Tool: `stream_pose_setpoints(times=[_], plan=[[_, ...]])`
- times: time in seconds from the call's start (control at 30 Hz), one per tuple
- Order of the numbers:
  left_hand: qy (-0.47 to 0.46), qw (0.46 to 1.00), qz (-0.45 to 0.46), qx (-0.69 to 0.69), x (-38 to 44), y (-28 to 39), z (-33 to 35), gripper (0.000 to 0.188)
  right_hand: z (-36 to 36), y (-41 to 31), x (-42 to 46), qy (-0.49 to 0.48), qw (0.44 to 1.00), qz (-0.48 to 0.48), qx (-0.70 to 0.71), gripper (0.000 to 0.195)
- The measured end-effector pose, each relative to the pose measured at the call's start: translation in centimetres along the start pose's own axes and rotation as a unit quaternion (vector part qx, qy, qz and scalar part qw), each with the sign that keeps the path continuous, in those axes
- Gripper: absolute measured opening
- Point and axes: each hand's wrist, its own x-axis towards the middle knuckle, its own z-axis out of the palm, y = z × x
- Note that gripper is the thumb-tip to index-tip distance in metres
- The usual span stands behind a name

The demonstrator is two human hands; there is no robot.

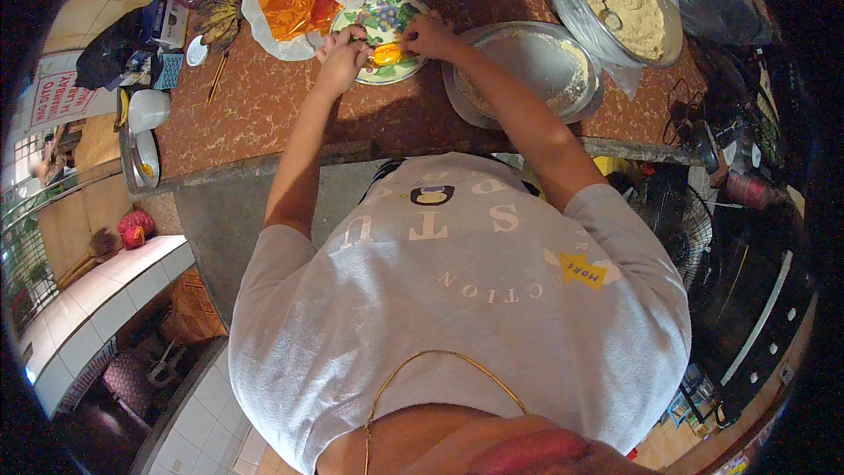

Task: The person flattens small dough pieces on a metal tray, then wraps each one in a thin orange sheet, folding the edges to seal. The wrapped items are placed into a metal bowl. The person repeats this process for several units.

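A plate with a fruit pattern [382,18] lies on the brown table, partly under both hands. On its near part is a small item in shiny yellow-orange wrapping [387,54]. My left hand [345,53] touches the left end of this item with its fingers. At the opposite end, the bent fingers of my right hand [427,36] pinch the wrapping. Orange cellophane sheets [290,3] lie on white paper [259,33], left of and beyond the plate.
Right of the plate stands a round metal tray [527,63] with pale powder along its rim. Farther right, a plastic-lined basin [672,33] holds pale powder and a small round metal tool [610,16]. Bananas [221,13] and a thin stick [216,79] lie at the left.
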Motion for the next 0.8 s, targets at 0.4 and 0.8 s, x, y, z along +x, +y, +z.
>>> stream_pose_setpoints(times=[0.4, 0.8], plan=[[0.042, 0.999, 0.010, 0.001, -0.2, -0.1, 1.1, 0.015, 1.1, 1.7, 0.8, -0.064, 0.997, 0.033, -0.039, 0.033], [0.058, 0.997, 0.045, 0.005, 1.0, 2.3, -1.1, 0.021, 1.4, 2.0, 0.3, -0.024, 1.000, 0.002, -0.013, 0.032]])
